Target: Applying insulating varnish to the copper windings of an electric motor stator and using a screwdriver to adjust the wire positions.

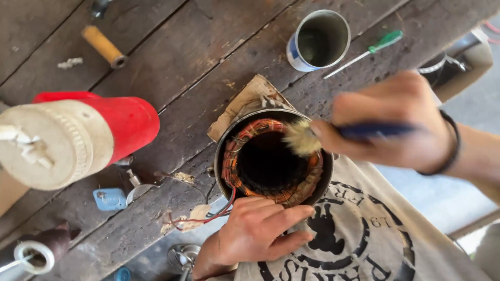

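Observation:
A round metal motor stator (271, 156) with copper-coloured windings stands upright on a wooden workbench (198, 62). My left hand (255, 229) grips its near outer wall, close to red and dark wires (208, 216) that trail from it. My right hand (390, 122) holds a blue-handled paintbrush (323, 136); its pale bristles touch the windings at the stator's right inner rim. A piece of cardboard (237, 106) lies under the stator.
A metal can (319, 39) and a green-handled screwdriver (364, 52) lie at the back. A large red and cream cylinder (78, 138) sits at left. A yellow-handled tool (104, 46), a small blue tag (109, 199) and a tape roll (34, 256) lie around.

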